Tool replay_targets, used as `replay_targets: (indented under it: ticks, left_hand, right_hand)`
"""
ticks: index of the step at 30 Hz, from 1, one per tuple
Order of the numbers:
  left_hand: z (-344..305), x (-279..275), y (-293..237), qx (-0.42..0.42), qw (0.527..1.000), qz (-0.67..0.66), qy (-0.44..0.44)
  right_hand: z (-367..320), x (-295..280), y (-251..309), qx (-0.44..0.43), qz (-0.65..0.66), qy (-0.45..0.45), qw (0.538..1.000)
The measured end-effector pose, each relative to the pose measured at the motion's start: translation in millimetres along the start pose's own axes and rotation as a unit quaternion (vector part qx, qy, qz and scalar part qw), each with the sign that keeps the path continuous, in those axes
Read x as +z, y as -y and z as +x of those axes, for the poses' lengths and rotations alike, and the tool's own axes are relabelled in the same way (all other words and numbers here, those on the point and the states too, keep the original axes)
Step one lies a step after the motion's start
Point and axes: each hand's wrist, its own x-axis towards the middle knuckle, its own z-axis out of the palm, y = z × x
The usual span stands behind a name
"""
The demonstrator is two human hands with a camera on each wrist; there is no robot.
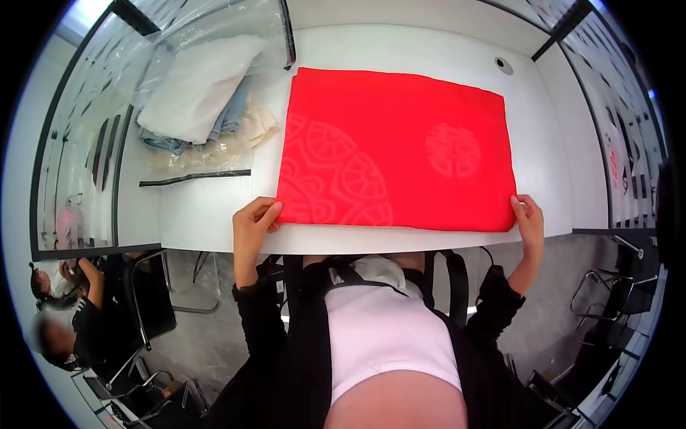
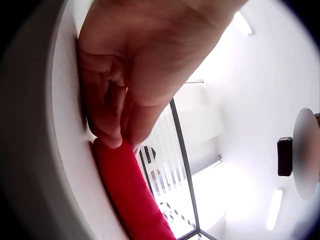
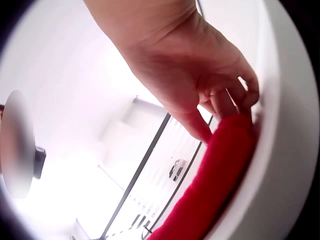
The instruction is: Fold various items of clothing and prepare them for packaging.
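A red folded cloth (image 1: 400, 150) with a paler round emblem and a fan-like floral pattern lies flat on the white table in the head view. My left hand (image 1: 251, 222) pinches its near left corner between thumb and fingers. At the near right corner, my right hand (image 1: 527, 214) grips the edge the same way. The left wrist view shows the cloth's thick rounded edge (image 2: 127, 185) just below the left fingertips. Similar padding shows at the cloth's edge (image 3: 215, 175) in the right wrist view, with the right thumb on one side and fingers on the other.
Left of the cloth lies a clear plastic bag (image 1: 207, 154) holding folded white, blue and cream garments. The white table (image 1: 407, 46) has low partitions on both sides and a cable hole (image 1: 504, 66) at the back right. Another person (image 1: 78, 329) sits at the lower left near chairs.
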Motion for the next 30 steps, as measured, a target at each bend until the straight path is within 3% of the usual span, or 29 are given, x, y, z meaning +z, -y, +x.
replay_targets:
  ticks: [2,4,6,9,12,14,15,16,18,20,22,23,24,26,28,30]
  left_hand:
    - [0,-1,-2,0.0,1.0,0.005,0.003]
    - [-1,1,-2,-0.009,1.0,0.002,-0.008]
    - [-1,2,-2,0.004,1.0,-0.01,-0.014]
    - [1,4,2,0.069,0.997,-0.01,-0.025]
    - [-3,4,-1,0.107,0.992,0.057,-0.02]
    - [-6,5,-5,0.128,0.985,0.113,-0.005]
    - [-9,7,-9,0.13,0.984,0.124,-0.005]
    - [-12,9,-11,0.132,0.981,0.142,-0.006]
    - [-19,13,-15,0.144,0.969,0.198,-0.028]
    - [-25,19,-17,0.166,0.948,0.266,-0.059]
    - [-26,22,-19,0.158,0.949,0.265,-0.063]
    - [-25,19,-19,0.153,0.949,0.268,-0.063]
    - [-23,18,-19,0.147,0.949,0.271,-0.059]
    - [-19,20,-23,0.132,0.957,0.251,-0.058]
    - [-13,19,-35,0.102,0.967,0.235,0.001]
    - [1,17,-41,0.15,0.961,0.229,0.035]
  right_hand:
    - [-4,-15,28,0.01,-0.144,0.025,0.989]
    - [-3,-24,52,-0.122,-0.188,0.028,0.974]
    - [-4,-29,110,-0.164,-0.217,0.084,0.959]
    - [7,-10,192,-0.279,-0.229,0.245,0.9]
    - [22,50,244,-0.303,-0.201,0.441,0.82]
    - [36,101,252,-0.497,-0.301,0.414,0.701]
    - [42,128,255,-0.539,-0.344,0.384,0.666]
    - [49,157,257,-0.579,-0.385,0.352,0.627]
    - [64,212,258,-0.615,-0.33,0.385,0.604]
    - [81,258,248,-0.685,-0.337,0.359,0.537]
    - [91,280,256,-0.745,-0.383,0.302,0.455]
    - [95,288,264,-0.757,-0.378,0.315,0.429]
    - [104,289,272,-0.704,-0.411,0.389,0.429]
    - [119,285,279,-0.762,-0.404,0.326,0.386]
    - [131,272,279,-0.788,-0.425,0.255,0.365]
    - [149,247,285,-0.764,-0.448,0.249,0.392]
